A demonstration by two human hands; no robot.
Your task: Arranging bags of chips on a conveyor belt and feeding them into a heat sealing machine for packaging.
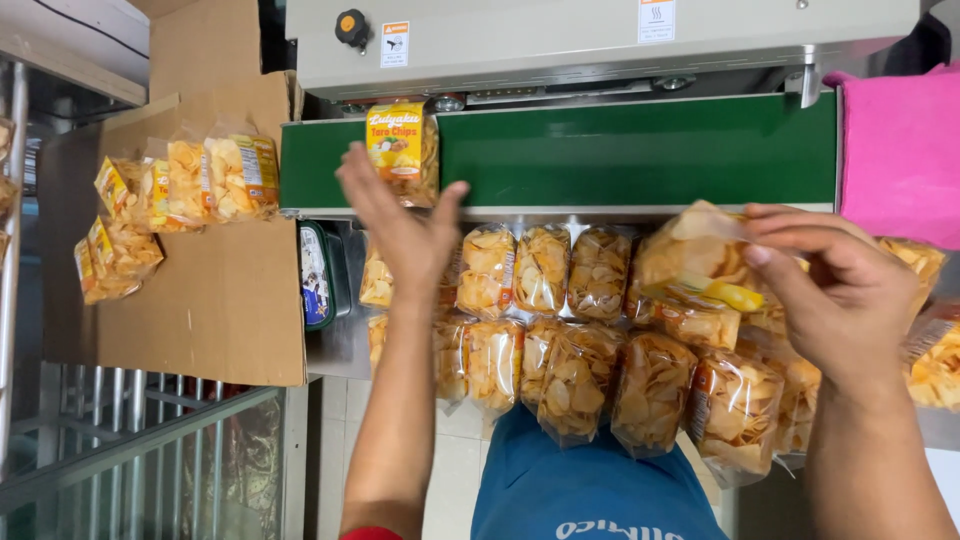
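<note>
My left hand (400,215) was spread flat, grasping nothing, fingers fanned toward the yellow-labelled chip bag (404,152) standing on the green conveyor belt (640,150) at one o'clock from my fingertips, close but apart. My right hand (840,285) pinched the top of a clear bag of chips (700,262), lifted at nine o'clock from the palm. Beneath lay the pile of filled bags (560,330) (roughly a dozen; overlap and my arms hid the true count). At far nine o'clock, some five sealed bags (190,185) rested on the cardboard box (220,300). The sealing machine (600,40) was cut off at twelve o'clock.
</note>
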